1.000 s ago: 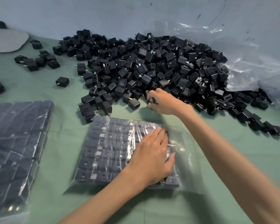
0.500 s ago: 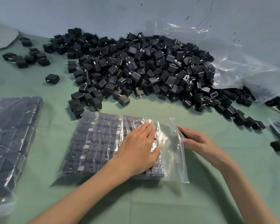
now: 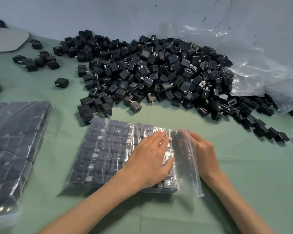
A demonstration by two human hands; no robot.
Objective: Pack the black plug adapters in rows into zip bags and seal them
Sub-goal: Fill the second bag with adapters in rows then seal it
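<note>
A clear zip bag [image 3: 108, 149] lies on the green table [image 3: 247, 174], filled with rows of black plug adapters. My left hand [image 3: 149, 159] rests flat on the bag's right part with straight fingers. My right hand [image 3: 205, 154] is at the bag's open right edge, just behind the raised, blurred plastic flap [image 3: 186, 162]. The flap hides its fingertips, so its grip cannot be made out. A big heap of loose black adapters [image 3: 159, 73] lies just beyond the bag.
Filled bags of adapters [image 3: 15, 141] are stacked at the left. A large crumpled clear plastic sheet [image 3: 264, 65] lies at the back right. Loose adapters [image 3: 37, 59] sit at the back left near a flat grey object [image 3: 5, 39]. One adapter [image 3: 62, 82] lies alone.
My right hand came back from the heap to the bag's open right edge. The flap there now stands up. My left hand stayed flat on the bag.
</note>
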